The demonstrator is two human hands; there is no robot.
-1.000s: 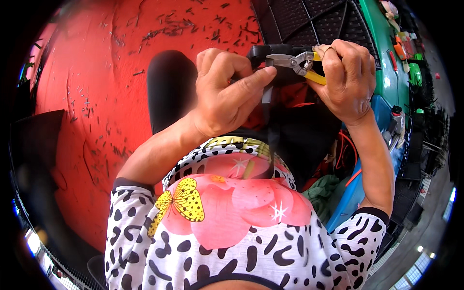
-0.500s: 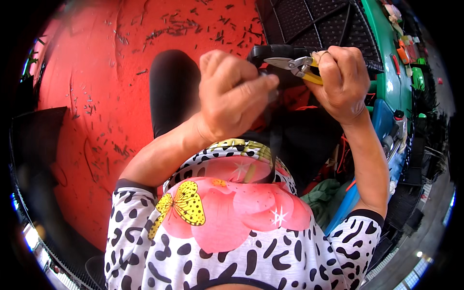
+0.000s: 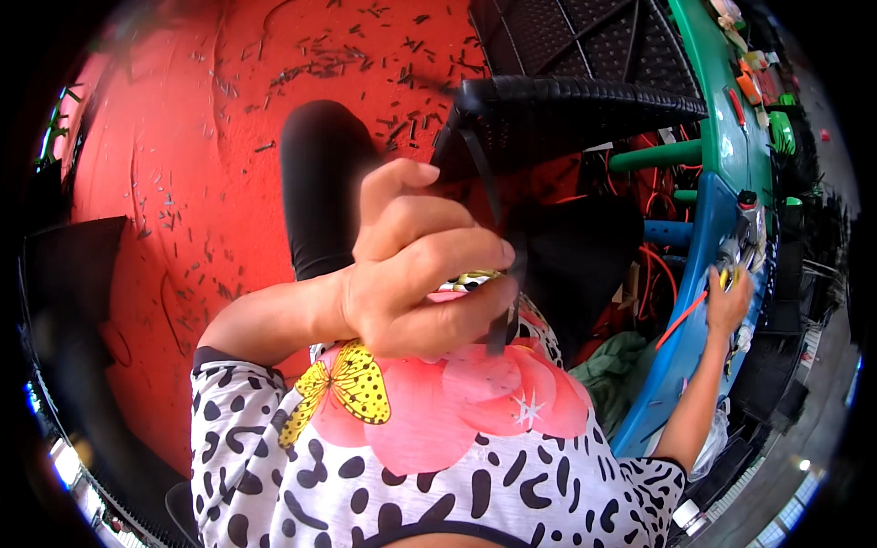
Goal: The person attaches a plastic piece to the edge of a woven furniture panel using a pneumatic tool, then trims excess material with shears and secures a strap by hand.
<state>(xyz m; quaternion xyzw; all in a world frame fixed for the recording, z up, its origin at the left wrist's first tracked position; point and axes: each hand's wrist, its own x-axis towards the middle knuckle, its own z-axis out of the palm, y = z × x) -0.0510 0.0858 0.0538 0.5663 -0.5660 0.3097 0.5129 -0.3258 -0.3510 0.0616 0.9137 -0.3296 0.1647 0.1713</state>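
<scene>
Since the earlier frame, R hand [image 3: 728, 309] has left the panel's edge for the right side, & L hand [image 3: 416, 269] has come nearer the body. L fingers curled, thumb & forefinger closed to a pinch, seemingly on the black strip [image 3: 487, 187]; other fingers bent, loose. Strip runs from the panel's near edge down to those fingertips, w/ its tail hanging in front of the printed shirt [image 3: 411, 466]. R fingers are bent around a bit of yellow, prob. handles of the cutters [image 3: 727, 277]; can't tell if gripped or let go. Step in hand looks like minding the strip w/ L while R is busy at the tools; next move calls for a steady L pinch, no slack. Materials: strip flat, thin, bendy, prob. plastic; black panel [image 3: 585, 36] is woven, ribbed, w/ crossing bars & a thick wrapped edge, just far of L hand. Right: smooth blue surface [image 3: 650, 402] under R hand, glossy green tabletop [image 3: 708, 100] beyond, crumpled green cloth [image 3: 612, 370] nearer. Far left: matte red floor [image 3: 183, 91] w/ short, straight dark offcuts scattered abt.
</scene>
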